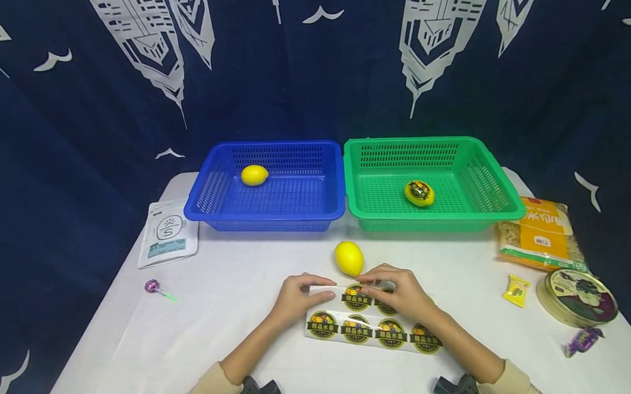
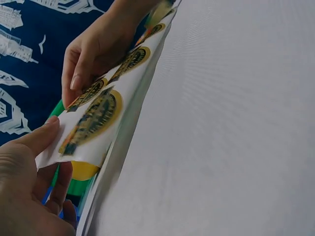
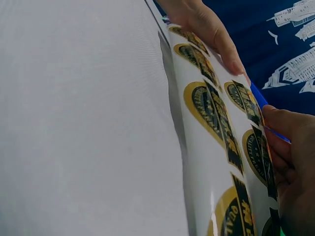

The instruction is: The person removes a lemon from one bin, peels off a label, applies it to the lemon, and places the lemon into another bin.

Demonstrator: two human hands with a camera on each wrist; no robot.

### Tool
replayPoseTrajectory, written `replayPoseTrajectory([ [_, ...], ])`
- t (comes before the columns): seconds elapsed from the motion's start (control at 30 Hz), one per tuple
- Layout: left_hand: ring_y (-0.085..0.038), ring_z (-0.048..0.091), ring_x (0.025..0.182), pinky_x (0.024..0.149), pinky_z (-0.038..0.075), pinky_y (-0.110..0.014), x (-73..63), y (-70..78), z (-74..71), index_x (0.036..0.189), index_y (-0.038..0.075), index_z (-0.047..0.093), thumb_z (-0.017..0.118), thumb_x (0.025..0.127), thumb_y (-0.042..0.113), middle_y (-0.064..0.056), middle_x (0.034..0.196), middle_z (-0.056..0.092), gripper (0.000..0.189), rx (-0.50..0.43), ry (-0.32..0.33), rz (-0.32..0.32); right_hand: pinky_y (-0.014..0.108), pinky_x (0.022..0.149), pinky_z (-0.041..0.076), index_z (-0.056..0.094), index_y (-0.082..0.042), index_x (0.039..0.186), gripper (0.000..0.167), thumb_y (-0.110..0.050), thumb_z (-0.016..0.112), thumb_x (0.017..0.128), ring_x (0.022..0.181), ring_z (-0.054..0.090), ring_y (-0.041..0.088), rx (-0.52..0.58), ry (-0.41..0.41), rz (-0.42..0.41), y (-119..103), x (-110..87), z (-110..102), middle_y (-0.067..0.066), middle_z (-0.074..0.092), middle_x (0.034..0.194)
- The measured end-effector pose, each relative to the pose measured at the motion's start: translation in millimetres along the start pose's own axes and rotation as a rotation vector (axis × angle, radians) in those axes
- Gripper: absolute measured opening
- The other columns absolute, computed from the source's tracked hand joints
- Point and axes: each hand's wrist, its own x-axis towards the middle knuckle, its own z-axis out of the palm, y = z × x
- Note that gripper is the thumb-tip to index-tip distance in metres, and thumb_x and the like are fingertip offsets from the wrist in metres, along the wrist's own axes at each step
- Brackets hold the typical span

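Observation:
A white sheet of round stickers (image 1: 348, 314), black and gold with fruit pictures, is bent up off the white table between both hands. My left hand (image 1: 293, 299) pinches its upper left end, thumb on the printed face and fingers behind, as the left wrist view shows. Along the far edge, my right hand (image 1: 403, 292) pinches the sheet beside a sticker (image 3: 257, 152), partly covering the upper row. A bare white patch shows at the sheet's upper left. Just beyond the sheet sits a yellow lemon (image 1: 349, 258), close to the right fingertips.
Behind stand a blue basket (image 1: 263, 219) holding a lemon (image 1: 254, 175) and a green basket (image 1: 429, 218) holding a stickered lemon (image 1: 419, 193). At left lie a white pouch (image 1: 168, 231) and a lollipop (image 1: 153, 286). A food bag (image 1: 542, 235), yellow packet (image 1: 516, 290), round tin (image 1: 578, 296) and purple candy (image 1: 582, 341) lie right.

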Motion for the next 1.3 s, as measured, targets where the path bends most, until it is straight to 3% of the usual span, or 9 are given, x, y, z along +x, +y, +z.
replayPoseTrajectory([
  [0.23, -0.011, 0.059, 0.090, 0.089, 0.044, -0.029, -0.4, -0.9, -0.5, 0.096, 0.007, 0.072, 0.075, 0.076, 0.013, 0.000, 0.093, 0.069, 0.021, -0.044, -0.005, 0.008, 0.027, 0.069, 0.053, 0.071, -0.016, 0.097, 0.018, -0.015, 0.073, 0.079, 0.080, 0.058, 0.008, 0.003, 0.011, 0.002, 1, -0.6, 2, -0.011, 0.066, 0.092],
  [0.53, -0.018, 0.058, 0.083, 0.078, 0.046, -0.033, 5.9, -36.5, 7.0, 0.095, 0.015, 0.073, 0.077, 0.075, 0.021, 0.004, 0.090, 0.069, 0.021, -0.032, 0.035, 0.007, 0.031, 0.065, 0.052, 0.071, -0.012, 0.090, 0.018, -0.003, 0.075, 0.075, 0.076, 0.058, 0.015, 0.045, 0.028, 0.022, -7, 2.1, 4, -0.001, 0.067, 0.087],
  [0.57, -0.016, 0.058, 0.083, 0.080, 0.045, -0.032, 5.8, -37.3, 6.8, 0.095, 0.016, 0.073, 0.076, 0.076, 0.023, 0.005, 0.090, 0.069, 0.021, -0.028, 0.038, 0.010, 0.032, 0.064, 0.052, 0.071, -0.010, 0.089, 0.017, -0.001, 0.075, 0.074, 0.076, 0.058, 0.016, 0.057, 0.025, 0.022, -11, 3.2, 3, 0.001, 0.067, 0.086],
  [0.77, -0.007, 0.045, 0.063, 0.060, 0.040, -0.022, 3.6, -42.1, 6.1, 0.093, 0.020, 0.074, 0.075, 0.076, 0.033, 0.011, 0.089, 0.069, 0.022, 0.026, 0.056, 0.009, 0.029, 0.068, 0.050, 0.070, -0.002, 0.086, 0.011, 0.003, 0.071, 0.076, 0.078, 0.059, 0.017, 0.188, -0.024, 0.079, -30, 7.2, -4, 0.008, 0.067, 0.083],
  [0.87, -0.009, 0.038, 0.056, 0.052, 0.036, -0.022, 2.1, -42.7, 5.9, 0.092, 0.020, 0.074, 0.075, 0.076, 0.032, 0.011, 0.075, 0.065, 0.021, 0.103, 0.053, 0.025, 0.025, 0.076, 0.049, 0.069, 0.002, 0.087, 0.009, 0.005, 0.068, 0.078, 0.081, 0.061, 0.017, 0.306, -0.044, 0.127, -27, 4.3, -8, 0.012, 0.067, 0.084],
  [1.0, -0.009, 0.050, 0.065, 0.067, 0.044, -0.027, 3.3, -37.8, 0.7, 0.091, 0.022, 0.073, 0.075, 0.076, 0.030, 0.012, 0.075, 0.064, 0.017, 0.234, 0.012, 0.032, 0.024, 0.085, 0.047, 0.069, 0.003, 0.088, 0.011, 0.008, 0.066, 0.079, 0.086, 0.062, 0.018, 0.389, -0.036, 0.163, -12, -3.5, -13, 0.013, 0.068, 0.087],
  [1.13, -0.010, 0.059, 0.087, 0.086, 0.044, -0.034, 14.6, -32.8, -11.0, 0.090, 0.024, 0.072, 0.076, 0.075, 0.029, 0.013, 0.090, 0.068, 0.016, 0.315, -0.011, 0.057, 0.025, 0.085, 0.047, 0.069, -0.001, 0.088, 0.011, 0.004, 0.068, 0.079, 0.086, 0.062, 0.019, 0.386, -0.026, 0.171, -2, -10.8, -20, 0.011, 0.068, 0.088],
  [1.23, -0.013, 0.060, 0.093, 0.084, 0.047, -0.036, 32.3, -29.5, -21.2, 0.099, 0.020, 0.071, 0.077, 0.075, 0.024, 0.009, 0.098, 0.067, 0.025, 0.304, -0.019, 0.138, 0.026, 0.086, 0.047, 0.070, -0.003, 0.089, 0.009, 0.000, 0.069, 0.080, 0.086, 0.062, 0.020, 0.393, -0.032, 0.175, 1, -14.0, -23, 0.010, 0.068, 0.089],
  [1.3, -0.016, 0.057, 0.102, 0.086, 0.048, -0.037, 47.6, -29.1, -26.0, 0.109, 0.018, 0.067, 0.077, 0.075, 0.020, 0.005, 0.110, 0.064, 0.036, 0.276, -0.061, 0.208, 0.026, 0.086, 0.047, 0.070, -0.003, 0.089, 0.009, -0.001, 0.069, 0.080, 0.086, 0.062, 0.021, 0.399, -0.038, 0.176, 2, -15.5, -24, 0.010, 0.068, 0.089],
])
